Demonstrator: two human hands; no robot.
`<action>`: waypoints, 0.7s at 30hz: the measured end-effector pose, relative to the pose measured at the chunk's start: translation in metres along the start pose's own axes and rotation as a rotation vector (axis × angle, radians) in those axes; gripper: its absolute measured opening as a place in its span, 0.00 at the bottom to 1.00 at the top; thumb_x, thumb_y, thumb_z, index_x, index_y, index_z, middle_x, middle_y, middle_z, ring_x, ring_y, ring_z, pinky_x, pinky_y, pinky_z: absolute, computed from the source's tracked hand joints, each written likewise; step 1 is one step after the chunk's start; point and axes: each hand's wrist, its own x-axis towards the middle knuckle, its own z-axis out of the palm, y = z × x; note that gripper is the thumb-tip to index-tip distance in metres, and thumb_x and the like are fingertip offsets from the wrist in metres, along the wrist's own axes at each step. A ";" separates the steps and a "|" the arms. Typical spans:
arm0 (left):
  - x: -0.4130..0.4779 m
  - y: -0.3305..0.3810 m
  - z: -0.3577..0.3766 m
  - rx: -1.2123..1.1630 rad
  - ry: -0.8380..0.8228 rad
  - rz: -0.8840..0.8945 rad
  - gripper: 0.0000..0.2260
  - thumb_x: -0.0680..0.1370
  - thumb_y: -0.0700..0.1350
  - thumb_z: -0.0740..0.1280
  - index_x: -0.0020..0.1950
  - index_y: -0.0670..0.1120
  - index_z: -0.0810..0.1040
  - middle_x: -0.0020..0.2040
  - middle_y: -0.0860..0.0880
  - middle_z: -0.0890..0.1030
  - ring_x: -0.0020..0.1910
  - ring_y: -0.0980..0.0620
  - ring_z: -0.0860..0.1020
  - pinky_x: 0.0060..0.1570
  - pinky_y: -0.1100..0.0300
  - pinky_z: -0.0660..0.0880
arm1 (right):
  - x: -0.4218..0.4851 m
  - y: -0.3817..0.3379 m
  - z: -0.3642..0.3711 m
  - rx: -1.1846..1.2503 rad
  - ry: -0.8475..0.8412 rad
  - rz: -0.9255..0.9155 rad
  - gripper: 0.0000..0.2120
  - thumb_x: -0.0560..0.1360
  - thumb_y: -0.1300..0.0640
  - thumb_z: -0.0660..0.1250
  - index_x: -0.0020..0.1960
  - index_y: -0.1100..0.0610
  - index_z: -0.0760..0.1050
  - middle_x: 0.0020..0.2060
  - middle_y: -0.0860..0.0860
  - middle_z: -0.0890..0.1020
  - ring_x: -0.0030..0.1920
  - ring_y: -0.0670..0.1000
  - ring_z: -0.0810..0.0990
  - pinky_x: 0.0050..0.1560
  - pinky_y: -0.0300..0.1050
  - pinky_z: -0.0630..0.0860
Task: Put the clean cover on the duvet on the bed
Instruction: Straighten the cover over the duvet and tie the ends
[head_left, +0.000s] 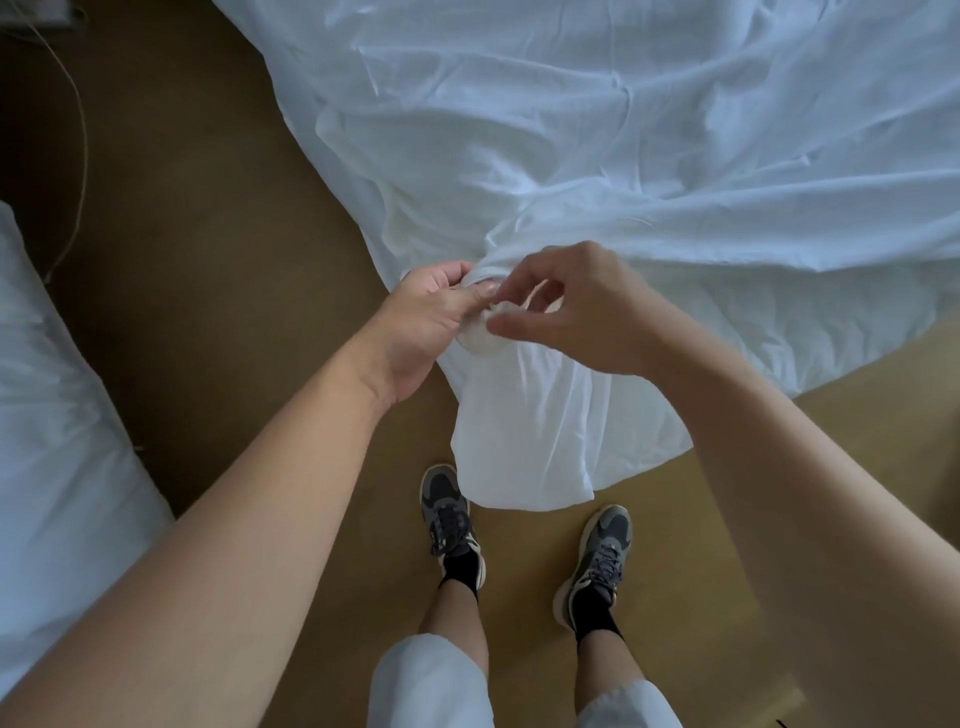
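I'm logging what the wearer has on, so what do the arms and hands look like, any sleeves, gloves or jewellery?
Left arm and right arm are bare to the frame edge, no sleeves. Left hand and right hand wear no gloves; no watch, bracelet or ring shows.

I take this for a bedroom: rumpled white bedding (623, 130) fills 12 to 3 o'clock, a second bed (47, 389) in white lies at 8 o'clock, with brown carpet (208, 208) between and a thin cord (84, 150) at 10.
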 end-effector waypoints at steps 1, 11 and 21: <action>-0.002 -0.001 0.001 0.003 0.027 0.008 0.08 0.83 0.40 0.66 0.58 0.41 0.82 0.50 0.45 0.86 0.48 0.52 0.83 0.47 0.63 0.78 | 0.001 0.000 0.000 -0.068 -0.050 0.004 0.05 0.73 0.51 0.75 0.46 0.51 0.83 0.39 0.43 0.83 0.40 0.43 0.82 0.42 0.40 0.78; -0.042 -0.025 0.040 -0.345 0.523 -0.132 0.17 0.70 0.52 0.81 0.51 0.43 0.82 0.40 0.50 0.84 0.41 0.51 0.83 0.43 0.59 0.80 | -0.006 0.003 0.027 0.035 0.140 0.041 0.05 0.78 0.55 0.70 0.44 0.54 0.78 0.40 0.46 0.81 0.42 0.44 0.79 0.42 0.33 0.73; -0.052 -0.034 0.062 -0.427 0.543 0.057 0.09 0.78 0.40 0.73 0.56 0.39 0.83 0.47 0.41 0.87 0.48 0.43 0.86 0.50 0.53 0.83 | -0.019 -0.003 0.035 0.227 0.244 0.183 0.11 0.76 0.55 0.72 0.37 0.49 0.74 0.28 0.37 0.78 0.29 0.39 0.74 0.30 0.30 0.68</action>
